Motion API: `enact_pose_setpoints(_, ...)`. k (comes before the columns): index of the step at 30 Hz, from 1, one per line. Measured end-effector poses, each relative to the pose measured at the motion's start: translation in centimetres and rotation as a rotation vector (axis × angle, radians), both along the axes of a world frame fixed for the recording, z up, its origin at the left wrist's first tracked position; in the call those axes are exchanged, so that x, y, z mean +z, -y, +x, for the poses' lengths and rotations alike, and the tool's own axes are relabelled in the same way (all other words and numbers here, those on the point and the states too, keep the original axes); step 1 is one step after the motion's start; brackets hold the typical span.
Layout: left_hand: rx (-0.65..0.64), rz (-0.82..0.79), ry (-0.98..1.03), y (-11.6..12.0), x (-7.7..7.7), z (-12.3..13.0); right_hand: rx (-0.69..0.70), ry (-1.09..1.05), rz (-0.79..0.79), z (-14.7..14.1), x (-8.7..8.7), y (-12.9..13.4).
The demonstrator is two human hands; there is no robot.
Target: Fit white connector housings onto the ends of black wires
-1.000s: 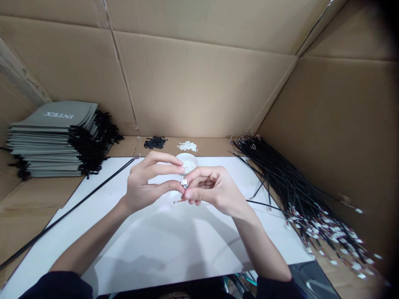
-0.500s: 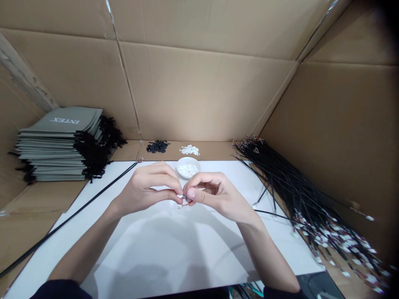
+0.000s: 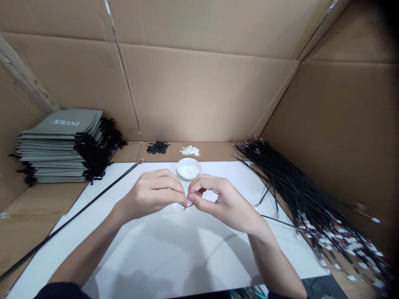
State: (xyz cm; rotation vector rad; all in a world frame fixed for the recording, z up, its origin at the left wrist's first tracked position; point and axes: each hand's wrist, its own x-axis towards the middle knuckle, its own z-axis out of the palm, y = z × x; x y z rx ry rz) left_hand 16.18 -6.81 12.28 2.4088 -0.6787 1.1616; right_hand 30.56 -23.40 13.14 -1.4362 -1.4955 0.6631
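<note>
R hand (image 3: 218, 200) is pinching thin wires (image 3: 184, 208) btwn thumb & fingers, ends poking out by L hand (image 3: 156, 192), whose fingertips are pressing together, can't tell on what. White bowl (image 3: 188, 161) is sitting just beyond; black cables (image 3: 291, 189) are lying piled on far R.

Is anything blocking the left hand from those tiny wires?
Nothing visible is: the left hand's fingertips are right by the thin wires, beside the right hand. The white bowl sits beyond both hands, not between. Fingers hide part of the wires, though.
</note>
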Motion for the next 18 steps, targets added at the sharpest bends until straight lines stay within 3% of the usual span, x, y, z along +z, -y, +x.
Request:
enact_pose_setpoints(10, 0.225, -0.099, 0.273, 0.4, -1.2, 1.0, -0.193, -0.125, 0.187, -1.4, -0.8, -0.9)
enact_pose_setpoints(14, 0.265, -0.077, 0.282, 0.6, -1.7, 1.2, -0.253, 0.143, 0.296, -1.4, -0.9, -0.9)
enact_pose_setpoints(18, 0.249, -0.156, 0.155, 0.8, -1.6, 1.1, -0.244, 0.490, 0.539, -0.9, -0.9, -1.0)
